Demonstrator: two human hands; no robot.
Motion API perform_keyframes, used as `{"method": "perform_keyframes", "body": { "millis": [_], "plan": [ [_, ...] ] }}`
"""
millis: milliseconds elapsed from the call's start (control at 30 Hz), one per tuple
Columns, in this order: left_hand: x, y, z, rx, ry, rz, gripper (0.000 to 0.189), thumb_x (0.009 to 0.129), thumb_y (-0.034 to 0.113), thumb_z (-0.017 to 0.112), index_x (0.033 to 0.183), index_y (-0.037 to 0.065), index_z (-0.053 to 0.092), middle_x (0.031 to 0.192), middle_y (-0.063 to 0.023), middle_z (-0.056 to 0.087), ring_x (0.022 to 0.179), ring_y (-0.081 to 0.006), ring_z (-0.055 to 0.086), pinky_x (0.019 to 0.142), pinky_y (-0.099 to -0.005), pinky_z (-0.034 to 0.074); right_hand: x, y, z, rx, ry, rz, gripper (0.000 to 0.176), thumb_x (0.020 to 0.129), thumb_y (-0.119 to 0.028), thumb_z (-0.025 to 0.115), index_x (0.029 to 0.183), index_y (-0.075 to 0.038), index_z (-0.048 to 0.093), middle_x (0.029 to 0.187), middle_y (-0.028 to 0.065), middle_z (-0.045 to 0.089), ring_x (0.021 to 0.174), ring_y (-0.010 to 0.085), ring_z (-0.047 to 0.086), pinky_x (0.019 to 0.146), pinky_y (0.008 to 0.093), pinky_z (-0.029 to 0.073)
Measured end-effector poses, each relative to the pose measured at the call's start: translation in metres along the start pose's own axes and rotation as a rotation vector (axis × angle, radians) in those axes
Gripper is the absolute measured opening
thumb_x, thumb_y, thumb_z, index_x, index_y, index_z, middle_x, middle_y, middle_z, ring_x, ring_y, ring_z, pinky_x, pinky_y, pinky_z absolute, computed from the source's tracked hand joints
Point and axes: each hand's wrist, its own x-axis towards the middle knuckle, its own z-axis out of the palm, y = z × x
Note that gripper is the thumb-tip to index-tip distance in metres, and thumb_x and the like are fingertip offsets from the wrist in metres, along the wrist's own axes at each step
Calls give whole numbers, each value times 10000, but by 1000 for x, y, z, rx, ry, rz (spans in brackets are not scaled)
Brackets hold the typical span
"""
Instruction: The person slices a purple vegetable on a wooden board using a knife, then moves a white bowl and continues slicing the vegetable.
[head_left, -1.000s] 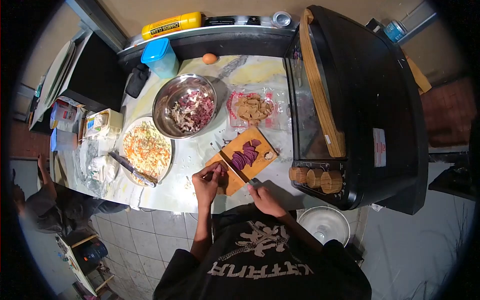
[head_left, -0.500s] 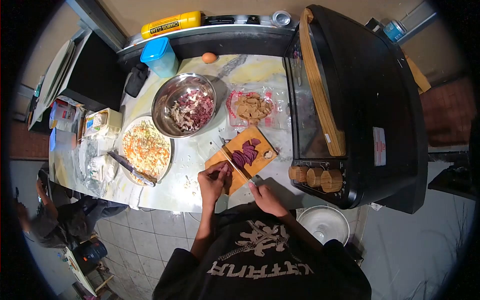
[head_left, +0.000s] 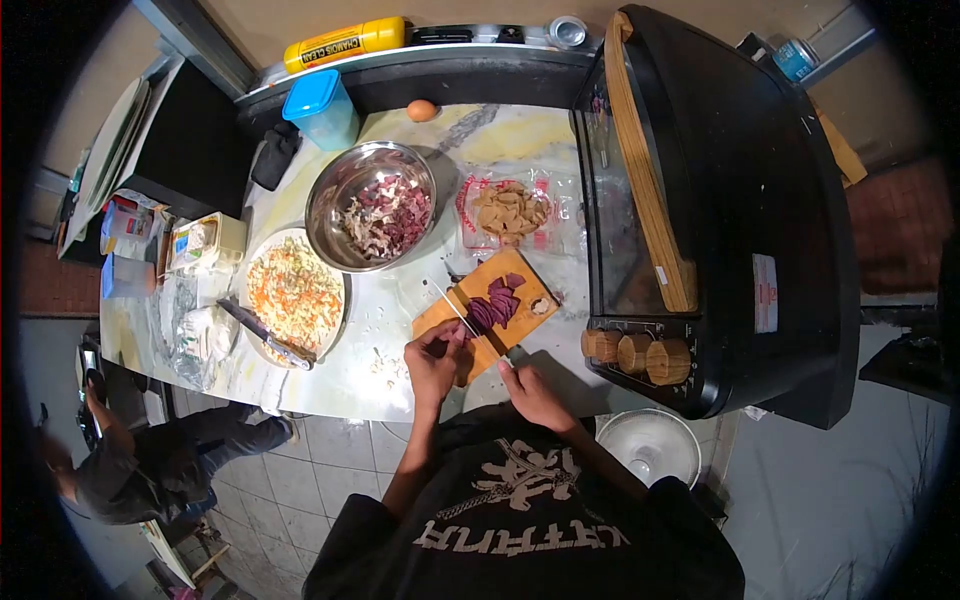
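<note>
Dark purple slices (head_left: 493, 306) lie on a wooden cutting board (head_left: 527, 318) at the counter's front edge. My left hand (head_left: 430, 367) is closed, its fingertips pinching a purple piece (head_left: 459, 334) at the board's left side. In my right hand (head_left: 537, 396) is the handle of a knife (head_left: 452, 307), wrapped by the fingers. The blade slants across the board, right beside my left fingertips, with the cut slices on its far side. A small pale bit (head_left: 540, 305) sits near the board's right corner.
Behind the board stand a steel bowl (head_left: 318, 228) of chopped pieces and a plastic bag (head_left: 565, 205) with tan slices. A plate (head_left: 345, 300) of shredded vegetables carries another knife (head_left: 262, 332). A black oven (head_left: 740, 200) bounds the right. Another person (head_left: 150, 460) is at lower left.
The knife blade now shows more of its length, its tip further back and left. The person at lower left has shifted, with a leg now stretched toward the counter.
</note>
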Motion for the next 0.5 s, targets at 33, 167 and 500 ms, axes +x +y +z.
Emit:
{"method": "perform_keyframes", "body": {
  "millis": [33, 167, 500],
  "plan": [
    [-2, 1, 0, 3, 1, -1, 139, 806, -4, 622, 930, -63, 641, 778, -64, 650, 712, -99, 592, 684, -225, 472, 0, -1, 0, 0, -13, 5, 517, 936, -361, 398, 692, 89, 473, 593, 277, 460, 599, 421, 503, 553, 444, 382],
    [-4, 2, -1, 16, 12, -32, 141, 795, -21, 621, 929, -55, 648, 783, -72, 659, 715, -97, 594, 686, -222, 469, -1, -10, -2, -56, -13, 6, 511, 936, -358, 396, 701, 87, 487, 600, 277, 473, 622, 427, 523, 557, 447, 388],
    [-2, -9, -4, 98, 39, -16, 147, 771, -30, 633, 911, -73, 645, 781, -101, 664, 705, -110, 604, 667, -226, 476, -4, -16, -3, -74, -2, -11, 517, 936, -352, 397, 682, 88, 491, 606, 283, 485, 638, 434, 532, 562, 449, 391]
  ]
}}
